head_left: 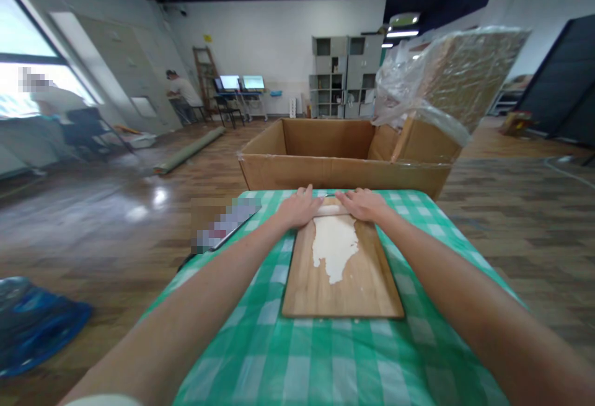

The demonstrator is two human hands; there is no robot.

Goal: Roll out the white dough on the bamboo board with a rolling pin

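Note:
Both arms reach out over a wooden cutting board [344, 302] at the far part of the table. My left hand [301, 206] is closed on the left end of a pale rolling pin [331, 210], and my right hand [365, 204] grips its right end. The pin lies crosswise near the board's far end. From under it toward me spreads a thin, flat sheet of white dough [334, 246] with ragged edges. The handles of the pin are hidden by my hands.
A green and white checked cloth [307, 359] covers the table. At its left edge lies a flat object [230, 223], partly blurred out. Beyond the table stands a large open cardboard box [334, 172]. Blue plastic [41, 325] lies at left; two people sit farther back.

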